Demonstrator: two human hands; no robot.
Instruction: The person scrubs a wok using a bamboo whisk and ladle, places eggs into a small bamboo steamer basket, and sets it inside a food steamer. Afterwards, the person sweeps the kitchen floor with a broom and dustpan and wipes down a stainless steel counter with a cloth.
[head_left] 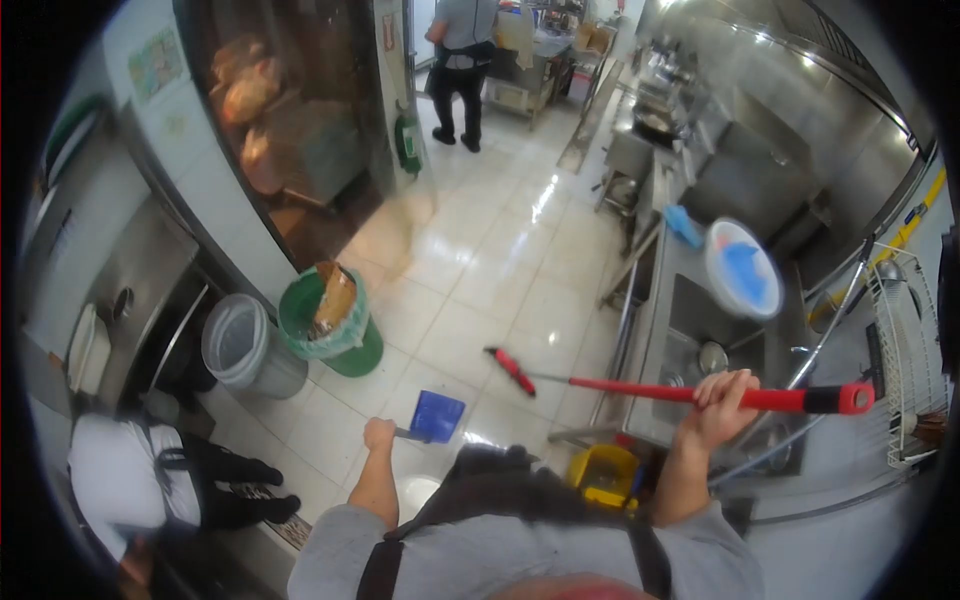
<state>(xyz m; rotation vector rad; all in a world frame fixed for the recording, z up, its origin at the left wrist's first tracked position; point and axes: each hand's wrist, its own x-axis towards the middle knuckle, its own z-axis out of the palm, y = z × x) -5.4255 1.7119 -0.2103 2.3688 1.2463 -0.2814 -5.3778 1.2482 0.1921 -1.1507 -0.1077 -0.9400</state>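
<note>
My left hand (380, 434) is closed round the grey handle of a blue dustpan (437, 416), whose pan is just above or on the tiled floor; I cannot tell which. My right hand (722, 405) grips the red handle of a broom (630, 388) near its thick upper end. The handle slants down across the front of the sink counter to a red and black broom head (512, 372) over the floor tiles. Broom head and dustpan are apart, the dustpan being nearer to me.
A green bin (360, 352) with a liner and cardboard stands beside a grey bin (272, 365). A yellow bucket (605, 472) sits under the sink counter (690, 310), which bears a white tub (742, 268). One person (125, 470) bends at left; another (464, 60) stands far off.
</note>
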